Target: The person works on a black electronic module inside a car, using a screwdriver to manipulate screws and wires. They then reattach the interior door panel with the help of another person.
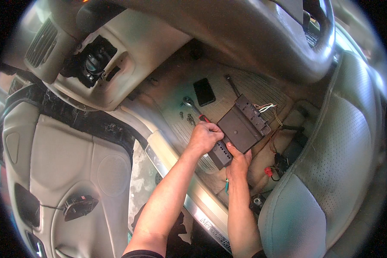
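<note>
A flat, dark plastic electronic module is held tilted over the car's footwell, with a row of sockets along its far right edge and small vents on its near end. My right hand grips its near edge, thumb on top. At its left edge, my left hand has its fingers pinched together against the case; whether anything small is between them is hidden. Thin white and brown wires run out by the sockets. A ratchet with a red and black handle lies just beyond my left hand.
On the ribbed floor mat lie a black phone, several small screws and a dark bar-like tool. A red connector sits beside the seat. The open door is left, the steering wheel upper right.
</note>
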### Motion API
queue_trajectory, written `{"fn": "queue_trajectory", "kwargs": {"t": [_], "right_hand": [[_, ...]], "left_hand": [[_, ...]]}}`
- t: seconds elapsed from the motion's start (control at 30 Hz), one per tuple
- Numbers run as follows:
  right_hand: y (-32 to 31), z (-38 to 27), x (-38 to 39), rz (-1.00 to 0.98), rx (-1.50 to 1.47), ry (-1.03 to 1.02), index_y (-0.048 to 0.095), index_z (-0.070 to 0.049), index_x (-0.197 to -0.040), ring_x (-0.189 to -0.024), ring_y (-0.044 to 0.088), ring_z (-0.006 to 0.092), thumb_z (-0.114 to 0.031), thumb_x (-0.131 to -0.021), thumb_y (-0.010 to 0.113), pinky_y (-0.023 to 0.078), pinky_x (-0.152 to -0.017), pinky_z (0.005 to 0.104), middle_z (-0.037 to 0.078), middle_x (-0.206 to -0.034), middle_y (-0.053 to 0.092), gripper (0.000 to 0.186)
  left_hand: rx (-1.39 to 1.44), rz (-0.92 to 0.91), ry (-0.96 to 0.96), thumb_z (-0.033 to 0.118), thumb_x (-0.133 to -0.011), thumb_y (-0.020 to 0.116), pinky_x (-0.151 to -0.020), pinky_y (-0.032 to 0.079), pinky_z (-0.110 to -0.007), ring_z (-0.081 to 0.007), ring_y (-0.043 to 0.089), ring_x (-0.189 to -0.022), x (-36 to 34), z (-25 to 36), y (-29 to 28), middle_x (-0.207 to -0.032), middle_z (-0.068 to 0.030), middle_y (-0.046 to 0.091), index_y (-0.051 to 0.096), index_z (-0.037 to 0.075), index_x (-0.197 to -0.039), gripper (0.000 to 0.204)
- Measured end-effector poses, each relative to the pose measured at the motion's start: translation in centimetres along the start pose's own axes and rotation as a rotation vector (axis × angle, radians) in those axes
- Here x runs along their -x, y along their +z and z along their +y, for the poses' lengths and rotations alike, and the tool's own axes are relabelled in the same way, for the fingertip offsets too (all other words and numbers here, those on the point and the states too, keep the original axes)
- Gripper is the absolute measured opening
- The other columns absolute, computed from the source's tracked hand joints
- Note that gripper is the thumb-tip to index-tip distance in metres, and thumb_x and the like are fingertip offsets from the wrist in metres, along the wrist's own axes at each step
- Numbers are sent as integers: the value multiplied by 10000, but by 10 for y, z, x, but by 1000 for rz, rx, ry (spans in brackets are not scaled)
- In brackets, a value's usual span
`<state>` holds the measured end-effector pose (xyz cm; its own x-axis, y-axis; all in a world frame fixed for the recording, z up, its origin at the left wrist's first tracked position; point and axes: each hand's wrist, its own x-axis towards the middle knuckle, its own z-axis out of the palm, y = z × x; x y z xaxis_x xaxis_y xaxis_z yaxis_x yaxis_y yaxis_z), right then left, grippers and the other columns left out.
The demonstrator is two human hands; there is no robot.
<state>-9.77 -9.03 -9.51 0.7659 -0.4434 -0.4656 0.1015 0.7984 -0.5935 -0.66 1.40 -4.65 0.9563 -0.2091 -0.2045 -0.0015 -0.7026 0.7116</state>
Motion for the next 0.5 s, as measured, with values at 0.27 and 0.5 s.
{"fn": "queue_trajectory", "kwargs": {"t": [0.27,0.5], "right_hand": [[0,-2,-1,23,31,15,532,-33,-1312,-1032,637,220,103,-795,703,531,-905,358,96,-1180,639,561],[-2,2,-6,-1,18,12,486,-5,-1353,-1079,615,255,104,-766,708,491,-969,370,114,-1241,612,637]], "left_hand": [[95,-23,-36,186,-718,769,-784,522,-376,-271,660,-845,-2,-3,6,-875,-160,685,753,32,-855,206],[164,-64,-64,171,-756,787,-702,519,-323,-153,636,-756,-4,1,-3,-788,-55,696,733,18,-838,182]]}}
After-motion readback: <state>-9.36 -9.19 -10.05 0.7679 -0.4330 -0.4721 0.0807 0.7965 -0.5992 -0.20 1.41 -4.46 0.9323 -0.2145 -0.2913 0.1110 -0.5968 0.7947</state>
